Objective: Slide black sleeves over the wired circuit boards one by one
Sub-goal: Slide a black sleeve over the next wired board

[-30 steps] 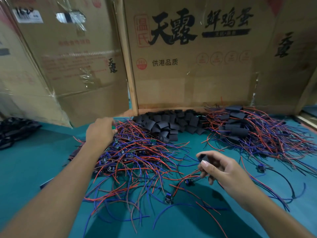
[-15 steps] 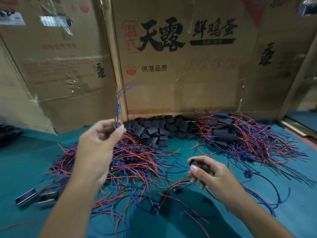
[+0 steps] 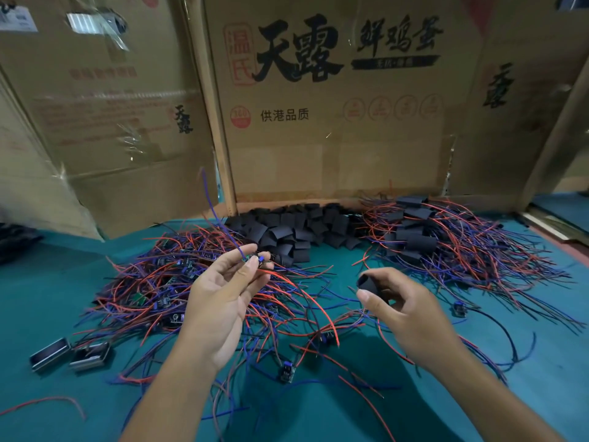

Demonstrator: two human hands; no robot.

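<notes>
My left hand (image 3: 220,301) pinches a small wired circuit board (image 3: 255,260) between thumb and fingertips, above the pile of bare wired boards (image 3: 153,282); its blue wire arcs up and its red wire trails down to the right. My right hand (image 3: 404,307) holds a black sleeve (image 3: 366,281) between thumb and fingers, its open end facing the board. A small gap separates the board and the sleeve. Loose black sleeves (image 3: 296,228) lie heaped at the back centre. Sleeved boards with red and blue wires (image 3: 446,247) are piled at the back right.
Cardboard boxes (image 3: 334,106) wall off the back of the teal table (image 3: 47,298). Two small metal clips (image 3: 70,354) lie at the left. Stray boards (image 3: 287,371) and loose wires lie near the front, and a board with a black lead (image 3: 459,309) lies to the right.
My left hand lifted a board from the pile and brought it down and right toward my right hand. My right hand rose slightly with the sleeve, turning its opening toward the board.
</notes>
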